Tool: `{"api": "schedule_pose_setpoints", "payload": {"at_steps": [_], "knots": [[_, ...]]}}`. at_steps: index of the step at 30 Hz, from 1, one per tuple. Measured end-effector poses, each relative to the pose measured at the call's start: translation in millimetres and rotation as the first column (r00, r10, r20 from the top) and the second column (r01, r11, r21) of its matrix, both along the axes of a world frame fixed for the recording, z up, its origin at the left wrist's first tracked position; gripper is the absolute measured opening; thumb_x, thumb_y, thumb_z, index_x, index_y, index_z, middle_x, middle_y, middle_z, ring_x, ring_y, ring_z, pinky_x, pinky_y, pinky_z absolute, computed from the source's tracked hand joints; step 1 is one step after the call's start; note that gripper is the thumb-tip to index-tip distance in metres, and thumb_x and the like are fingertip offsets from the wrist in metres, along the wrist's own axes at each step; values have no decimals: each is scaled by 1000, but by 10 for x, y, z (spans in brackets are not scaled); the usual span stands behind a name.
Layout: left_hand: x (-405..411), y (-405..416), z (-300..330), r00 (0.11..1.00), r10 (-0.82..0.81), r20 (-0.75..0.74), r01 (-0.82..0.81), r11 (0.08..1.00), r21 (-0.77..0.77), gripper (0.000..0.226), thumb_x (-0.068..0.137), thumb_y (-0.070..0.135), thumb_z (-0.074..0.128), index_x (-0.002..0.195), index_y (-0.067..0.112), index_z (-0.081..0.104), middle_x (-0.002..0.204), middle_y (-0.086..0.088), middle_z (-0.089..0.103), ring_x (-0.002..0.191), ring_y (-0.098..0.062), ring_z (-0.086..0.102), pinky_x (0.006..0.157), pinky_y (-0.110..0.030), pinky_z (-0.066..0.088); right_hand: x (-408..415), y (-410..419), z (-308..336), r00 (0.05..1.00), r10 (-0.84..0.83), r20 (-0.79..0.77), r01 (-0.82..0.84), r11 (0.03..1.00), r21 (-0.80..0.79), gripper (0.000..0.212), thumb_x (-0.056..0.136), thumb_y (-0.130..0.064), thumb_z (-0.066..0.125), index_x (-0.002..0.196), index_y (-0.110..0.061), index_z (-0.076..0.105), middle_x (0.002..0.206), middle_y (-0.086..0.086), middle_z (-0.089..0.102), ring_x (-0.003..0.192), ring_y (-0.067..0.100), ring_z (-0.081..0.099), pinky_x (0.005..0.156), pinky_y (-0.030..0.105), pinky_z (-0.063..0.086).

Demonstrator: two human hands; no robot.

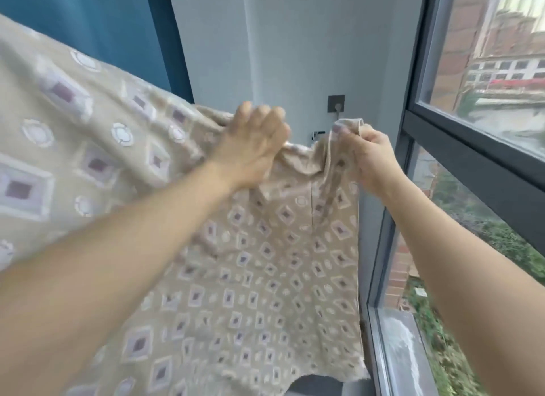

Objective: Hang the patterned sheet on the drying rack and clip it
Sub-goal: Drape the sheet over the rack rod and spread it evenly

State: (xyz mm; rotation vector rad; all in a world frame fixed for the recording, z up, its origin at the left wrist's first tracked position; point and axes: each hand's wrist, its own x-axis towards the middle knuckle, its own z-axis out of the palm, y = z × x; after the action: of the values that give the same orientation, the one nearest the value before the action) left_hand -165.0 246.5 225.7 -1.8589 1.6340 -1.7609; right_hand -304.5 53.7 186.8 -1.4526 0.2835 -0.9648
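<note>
Far left: teal curtain [88, 27] behind, dark frame post just beside it. Patterned sheet [250, 277] spread from left edge across to centre-right, beige with purple squares and white rings, draped over a line running up-left to down-right and hanging down in front; rack bar itself hidden under the cloth. Left hand [253, 142] on the sheet's top fold at centre, knuckles up, fingers curled over the bunched edge, gripping it. Blurred, so exact finger placement unclear. Right of that: sheet corner pulled up into a peak. Small metal piece [317, 135] visible between the hands, behind the cloth; cannot tell whether clip or rack part. Dark wall socket [336, 103] above it on pale grey wall. Right hand [373, 156] pinching the raised corner, fingers closed on the fabric. Hands near each other, not touching, both clamped on the sheet. Far right: window [477, 165] with dark frame, brick buildings and greenery outside.
</note>
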Motion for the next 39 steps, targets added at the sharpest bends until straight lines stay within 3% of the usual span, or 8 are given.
{"api": "schedule_pose_setpoints", "payload": {"at_steps": [4,7,11,16,20,25,30,39], "knots": [[-649,126,-785,526,164,-835,37,976,215,33,86,31,51,112,10,48,116,-10,54,108,-32,52,83,-38,41,-64,159,63,997,-29,-67,20,991,-132,20,82,-32,71,78,-13,70,109,11,49,85,30,61,71,48,53],[-675,89,-1128,11,456,-890,91,886,455,101,77,75,53,152,16,20,161,-4,12,145,-31,21,112,-47,31,-115,323,186,995,-63,-78,48,983,-176,30,88,-26,66,64,-12,54,101,5,44,75,19,55,62,35,50],[-1007,-102,-1263,-124,112,-986,-30,993,117,125,51,91,56,146,21,18,153,-3,17,140,-28,26,106,-46,36,-140,639,301,983,-98,-156,29,918,-397,44,101,-30,45,59,-19,45,90,-4,33,67,-1,41,62,10,39],[-1207,-319,-1388,105,-152,-983,-296,939,-177,65,77,50,61,119,3,44,119,-18,50,110,-37,50,80,-43,48,-196,854,352,977,-83,-197,-23,876,-482,35,102,-41,35,73,-21,33,82,-7,33,72,8,39,76,27,37],[-728,1,-1457,-153,-103,-983,-416,909,-30,33,94,30,49,117,6,52,116,-17,60,107,-38,59,80,-40,46,-297,751,271,952,-229,-204,71,812,-580,49,102,-40,35,68,-10,54,86,-6,37,80,10,47,88,32,42],[-406,301,-1683,665,-154,-731,-108,949,-298,63,67,-4,62,123,10,35,112,-21,44,81,-38,54,56,-38,47,-292,761,167,910,-261,-322,44,832,-552,42,100,-41,38,88,-18,72,89,-9,35,92,14,52,95,36,47],[-559,415,-1788,871,-268,-411,191,957,-219,62,72,-7,37,123,27,44,111,-12,37,79,-28,46,70,-39,43,-259,903,307,926,-265,-269,63,812,-581,46,101,-35,40,80,1,59,86,-10,33,77,6,43,83,27,44],[-894,103,-1641,486,-157,-860,-187,942,-277,49,80,53,66,102,12,50,103,-7,53,78,-24,55,47,-26,37,-208,1032,478,946,-321,-39,192,654,-732,27,95,-7,51,72,7,52,78,-12,33,67,1,38,63,9,34]]}}
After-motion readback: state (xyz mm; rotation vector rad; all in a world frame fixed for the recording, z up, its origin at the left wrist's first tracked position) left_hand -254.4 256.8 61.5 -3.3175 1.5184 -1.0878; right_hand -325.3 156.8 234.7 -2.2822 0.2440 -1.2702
